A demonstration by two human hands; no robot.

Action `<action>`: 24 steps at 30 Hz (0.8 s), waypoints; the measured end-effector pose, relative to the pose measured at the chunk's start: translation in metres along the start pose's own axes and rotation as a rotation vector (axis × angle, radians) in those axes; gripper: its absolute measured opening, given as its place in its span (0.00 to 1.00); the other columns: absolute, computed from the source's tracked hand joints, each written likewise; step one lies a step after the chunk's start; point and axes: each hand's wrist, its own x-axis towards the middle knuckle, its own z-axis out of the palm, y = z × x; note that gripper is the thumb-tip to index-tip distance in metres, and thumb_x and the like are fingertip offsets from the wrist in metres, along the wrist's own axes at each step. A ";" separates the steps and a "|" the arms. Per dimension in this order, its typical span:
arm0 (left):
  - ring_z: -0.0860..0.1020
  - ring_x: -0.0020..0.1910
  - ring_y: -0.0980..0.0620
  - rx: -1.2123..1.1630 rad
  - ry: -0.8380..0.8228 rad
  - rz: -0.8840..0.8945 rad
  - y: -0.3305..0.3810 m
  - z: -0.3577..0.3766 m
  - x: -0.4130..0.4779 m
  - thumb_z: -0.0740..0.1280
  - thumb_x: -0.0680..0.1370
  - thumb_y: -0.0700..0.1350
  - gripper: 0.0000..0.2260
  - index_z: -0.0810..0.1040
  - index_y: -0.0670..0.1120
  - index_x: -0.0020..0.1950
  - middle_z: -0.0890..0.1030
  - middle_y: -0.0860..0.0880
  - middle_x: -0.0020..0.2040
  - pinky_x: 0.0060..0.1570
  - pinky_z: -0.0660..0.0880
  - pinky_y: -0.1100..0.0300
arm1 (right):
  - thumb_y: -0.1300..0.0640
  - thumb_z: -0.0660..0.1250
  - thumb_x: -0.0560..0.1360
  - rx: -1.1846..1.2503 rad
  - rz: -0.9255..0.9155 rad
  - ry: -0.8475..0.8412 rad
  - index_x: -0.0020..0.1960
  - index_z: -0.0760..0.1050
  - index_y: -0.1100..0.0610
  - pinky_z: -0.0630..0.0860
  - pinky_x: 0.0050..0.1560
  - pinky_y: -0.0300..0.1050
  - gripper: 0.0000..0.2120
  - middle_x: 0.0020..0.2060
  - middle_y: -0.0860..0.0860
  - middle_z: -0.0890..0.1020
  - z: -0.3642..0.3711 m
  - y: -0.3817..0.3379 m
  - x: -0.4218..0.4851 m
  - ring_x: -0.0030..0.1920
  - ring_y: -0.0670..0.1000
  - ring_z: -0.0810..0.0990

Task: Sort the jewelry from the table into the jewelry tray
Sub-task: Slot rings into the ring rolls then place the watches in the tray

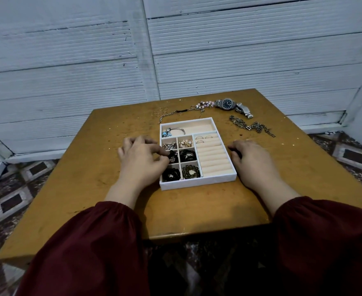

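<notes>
A white jewelry tray [197, 183] with cream compartments sits mid-table. Its small cells hold dark bead bracelets, a silver bangle lies in the top cell, and three rings sit in the ring rolls. My left hand [141, 159] pinches a black bead bracelet [172, 155] over the middle-left cell. My right hand [251, 161] rests on the table against the tray's right wall, fingers curled, holding nothing that I can see. On the table behind the tray lie a steel watch [229, 104], a pink bead bracelet [205, 104], a thick chain [250, 126], a thin chain [171, 114] and several gold rings [161, 111].
The wooden table [103, 171] stands against white slatted panels [69, 67]. A patterned tiled floor [11, 193] shows on both sides. Dark red sleeves cover both forearms near the table's front edge.
</notes>
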 end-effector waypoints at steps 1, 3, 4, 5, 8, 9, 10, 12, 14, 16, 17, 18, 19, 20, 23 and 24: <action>0.62 0.59 0.48 0.002 -0.011 0.001 -0.001 -0.001 0.000 0.66 0.71 0.53 0.07 0.82 0.57 0.45 0.74 0.56 0.54 0.50 0.53 0.57 | 0.57 0.60 0.77 0.003 0.001 0.003 0.61 0.77 0.53 0.72 0.60 0.52 0.15 0.57 0.52 0.80 0.000 0.000 0.000 0.59 0.55 0.75; 0.62 0.59 0.47 0.014 -0.009 0.001 -0.002 -0.003 0.000 0.69 0.71 0.51 0.05 0.81 0.58 0.45 0.73 0.55 0.54 0.49 0.54 0.57 | 0.58 0.60 0.77 0.010 0.002 0.013 0.60 0.77 0.53 0.72 0.59 0.52 0.14 0.57 0.53 0.80 -0.001 0.000 -0.001 0.59 0.56 0.75; 0.62 0.60 0.47 0.017 -0.002 0.005 -0.003 -0.003 0.000 0.69 0.71 0.50 0.05 0.81 0.58 0.45 0.73 0.54 0.54 0.49 0.54 0.57 | 0.58 0.60 0.76 0.014 0.002 0.016 0.60 0.77 0.53 0.72 0.59 0.52 0.14 0.57 0.54 0.80 -0.001 0.000 -0.001 0.59 0.56 0.75; 0.62 0.60 0.47 0.015 0.005 0.016 -0.002 -0.004 0.001 0.70 0.71 0.50 0.05 0.81 0.58 0.46 0.73 0.54 0.54 0.50 0.54 0.56 | 0.58 0.60 0.76 0.017 0.003 0.017 0.60 0.77 0.54 0.71 0.59 0.52 0.14 0.57 0.54 0.80 -0.001 0.000 -0.001 0.59 0.56 0.75; 0.62 0.61 0.48 -0.028 0.003 0.093 -0.001 -0.004 0.004 0.70 0.72 0.49 0.08 0.80 0.58 0.50 0.73 0.55 0.55 0.54 0.56 0.56 | 0.58 0.60 0.77 0.018 0.004 0.015 0.60 0.77 0.54 0.71 0.60 0.52 0.14 0.57 0.54 0.80 0.000 -0.001 -0.001 0.59 0.56 0.75; 0.62 0.60 0.49 -0.043 -0.009 0.129 -0.001 -0.004 0.005 0.71 0.73 0.48 0.09 0.80 0.59 0.52 0.73 0.56 0.55 0.54 0.56 0.56 | 0.58 0.60 0.77 0.014 0.004 0.014 0.61 0.77 0.54 0.71 0.60 0.52 0.14 0.57 0.54 0.80 0.000 -0.001 -0.001 0.59 0.55 0.75; 0.62 0.58 0.50 -0.045 -0.030 0.165 0.000 -0.004 0.006 0.70 0.73 0.48 0.10 0.80 0.59 0.53 0.74 0.56 0.55 0.54 0.56 0.56 | 0.58 0.60 0.77 0.008 0.007 0.011 0.61 0.77 0.53 0.71 0.60 0.52 0.15 0.57 0.54 0.80 0.000 -0.001 0.000 0.60 0.55 0.75; 0.60 0.54 0.53 -0.006 -0.075 0.224 0.002 -0.004 0.010 0.70 0.74 0.48 0.11 0.80 0.59 0.56 0.76 0.57 0.55 0.51 0.55 0.57 | 0.57 0.60 0.77 0.002 0.013 0.005 0.61 0.76 0.53 0.71 0.61 0.52 0.15 0.58 0.54 0.80 -0.001 -0.001 0.000 0.61 0.55 0.74; 0.59 0.52 0.54 0.051 -0.110 0.248 0.003 -0.003 0.013 0.69 0.75 0.50 0.10 0.80 0.59 0.56 0.77 0.58 0.54 0.48 0.54 0.56 | 0.57 0.60 0.77 0.002 0.016 0.003 0.62 0.76 0.53 0.71 0.61 0.52 0.15 0.58 0.54 0.80 -0.001 -0.001 0.000 0.61 0.55 0.74; 0.58 0.51 0.55 0.094 -0.122 0.247 0.003 -0.003 0.015 0.68 0.75 0.51 0.10 0.80 0.59 0.55 0.77 0.59 0.55 0.47 0.52 0.57 | 0.57 0.59 0.77 -0.003 0.014 -0.001 0.62 0.76 0.53 0.71 0.60 0.52 0.15 0.58 0.54 0.80 -0.001 -0.001 0.000 0.61 0.55 0.74; 0.58 0.51 0.55 0.111 -0.120 0.242 0.002 -0.003 0.015 0.68 0.75 0.52 0.09 0.80 0.59 0.55 0.78 0.59 0.55 0.46 0.52 0.57 | 0.57 0.59 0.77 -0.005 0.013 -0.002 0.62 0.76 0.53 0.71 0.60 0.52 0.15 0.58 0.54 0.80 -0.001 -0.001 0.000 0.60 0.55 0.74; 0.58 0.51 0.55 0.126 -0.119 0.238 0.002 -0.003 0.015 0.68 0.75 0.53 0.09 0.81 0.59 0.54 0.78 0.59 0.56 0.45 0.51 0.57 | 0.57 0.59 0.77 -0.005 0.012 -0.001 0.62 0.76 0.54 0.71 0.60 0.52 0.15 0.57 0.54 0.80 -0.001 -0.002 0.000 0.60 0.55 0.74; 0.58 0.51 0.55 0.138 -0.118 0.234 0.002 -0.004 0.015 0.68 0.75 0.54 0.08 0.81 0.59 0.54 0.78 0.59 0.56 0.45 0.51 0.57 | 0.57 0.59 0.77 -0.006 0.011 0.000 0.62 0.76 0.54 0.71 0.60 0.52 0.15 0.57 0.54 0.80 -0.001 -0.002 0.000 0.60 0.55 0.74; 0.58 0.51 0.55 0.149 -0.122 0.233 0.003 -0.004 0.016 0.68 0.75 0.54 0.09 0.81 0.59 0.54 0.78 0.58 0.55 0.45 0.51 0.56 | 0.57 0.59 0.77 -0.006 0.010 0.002 0.61 0.76 0.54 0.71 0.60 0.52 0.15 0.57 0.54 0.80 -0.002 -0.002 0.000 0.60 0.55 0.74; 0.59 0.51 0.53 0.168 -0.170 0.234 0.003 -0.004 0.017 0.66 0.76 0.55 0.10 0.80 0.59 0.56 0.78 0.57 0.54 0.46 0.53 0.55 | 0.57 0.59 0.77 -0.008 0.010 0.001 0.62 0.76 0.54 0.71 0.60 0.52 0.15 0.57 0.54 0.80 -0.002 -0.003 -0.001 0.60 0.55 0.74; 0.59 0.52 0.53 0.161 -0.184 0.224 0.002 -0.004 0.018 0.66 0.76 0.55 0.10 0.80 0.60 0.56 0.78 0.56 0.54 0.47 0.53 0.55 | 0.57 0.59 0.77 -0.009 0.012 -0.002 0.62 0.76 0.54 0.71 0.60 0.52 0.15 0.57 0.54 0.80 -0.003 -0.003 -0.001 0.60 0.55 0.74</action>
